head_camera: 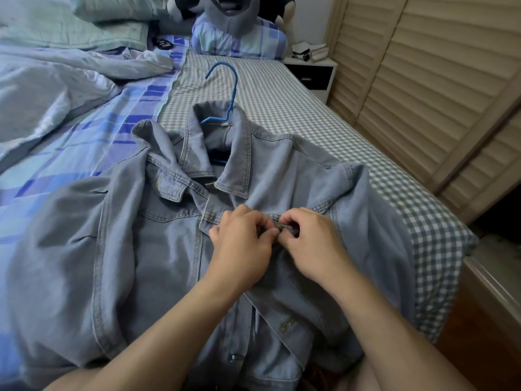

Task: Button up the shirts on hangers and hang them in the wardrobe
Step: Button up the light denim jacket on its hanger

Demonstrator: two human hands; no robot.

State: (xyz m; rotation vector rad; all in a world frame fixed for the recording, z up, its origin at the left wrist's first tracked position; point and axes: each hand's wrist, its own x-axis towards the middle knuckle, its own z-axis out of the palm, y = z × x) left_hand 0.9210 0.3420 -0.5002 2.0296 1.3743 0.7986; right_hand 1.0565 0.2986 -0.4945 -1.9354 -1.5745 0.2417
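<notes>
A light blue denim shirt (158, 249) lies front-up on the bed with a blue hanger (229, 88) inside its collar, hook pointing away from me. My left hand (242, 246) and my right hand (310, 244) meet at the chest, just below the collar. Both pinch the two front edges of the shirt together around a button that their fingertips mostly hide. Lower down the front lies apart, with an empty buttonhole (287, 325) on the right edge and a metal button (233, 357) on the left edge.
The bed has a grey checked sheet (296, 108) on the right and a blue plaid cover (118, 114) with a crumpled duvet on the left. A plush toy (234, 24) sits at the head. Louvred wardrobe doors (428, 80) and a small nightstand (313, 74) stand to the right.
</notes>
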